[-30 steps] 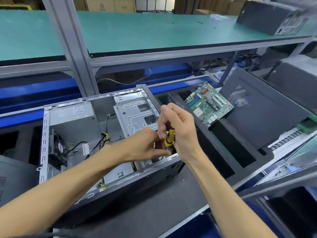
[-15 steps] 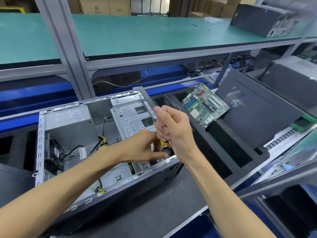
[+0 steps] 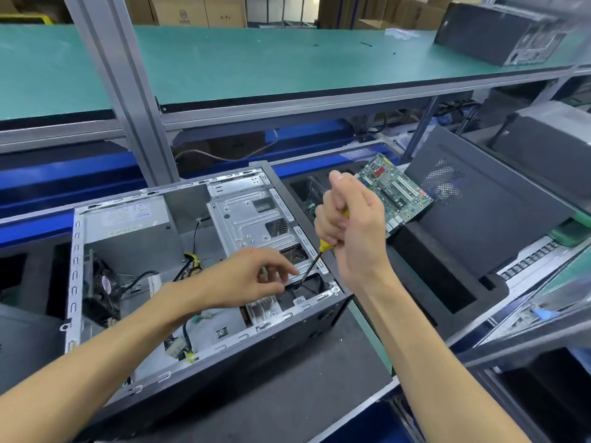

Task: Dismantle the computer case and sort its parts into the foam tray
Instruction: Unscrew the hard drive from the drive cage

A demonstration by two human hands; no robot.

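Right hand (image 3: 351, 231) lifted, fist round screwdriver (image 3: 315, 262); left hand (image 3: 256, 279) pinches near tip. Motherboard (image 3: 396, 190) already in foam tray (image 3: 447, 282); case (image 3: 204, 282) still holds parts.

Upper shelf (image 3: 287, 65): green mat surface, running the full width on a grey metal frame.
Upright post (image 3: 128, 100): grey aluminium, left of centre, rising past the shelf.
Second computer (image 3: 499, 30): dark tower lying on the shelf, far right; rear side blurred.
Cardboard boxes (image 3: 198, 9): brown, stacked behind the shelf.
Blue rail (image 3: 64, 183): beneath the shelf, left side.
Loose cable (image 3: 224, 155): grey, sagging under the shelf.
Green block (image 3: 572, 231): right edge, possibly foam.
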